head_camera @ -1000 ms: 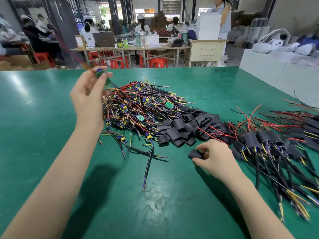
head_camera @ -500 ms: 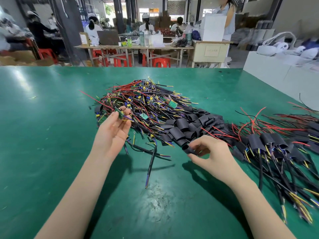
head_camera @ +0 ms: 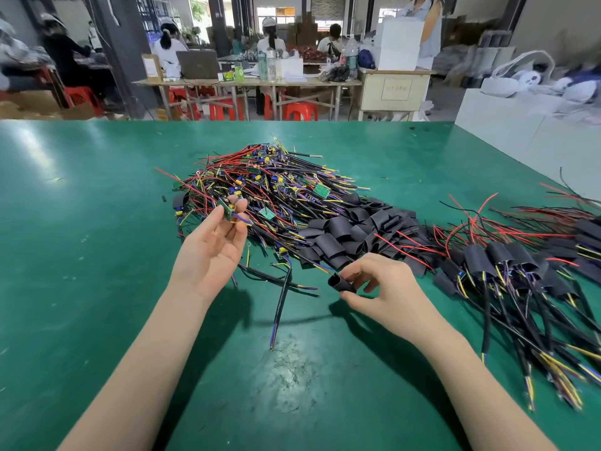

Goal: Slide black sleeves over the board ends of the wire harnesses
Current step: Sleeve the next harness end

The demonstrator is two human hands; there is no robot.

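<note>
Green table (head_camera: 97, 288), left hand (head_camera: 211, 252) pinching small board (head_camera: 226, 208), right hand (head_camera: 387, 294) pinching black sleeve (head_camera: 340, 283)

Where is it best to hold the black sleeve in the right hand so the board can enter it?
Grip the black sleeve at mid-body, pinched lightly from its sides as the right hand does now. Its open mouth faces left toward the green board in the left hand, so that end should stay uncovered and not squeezed flat.
</note>
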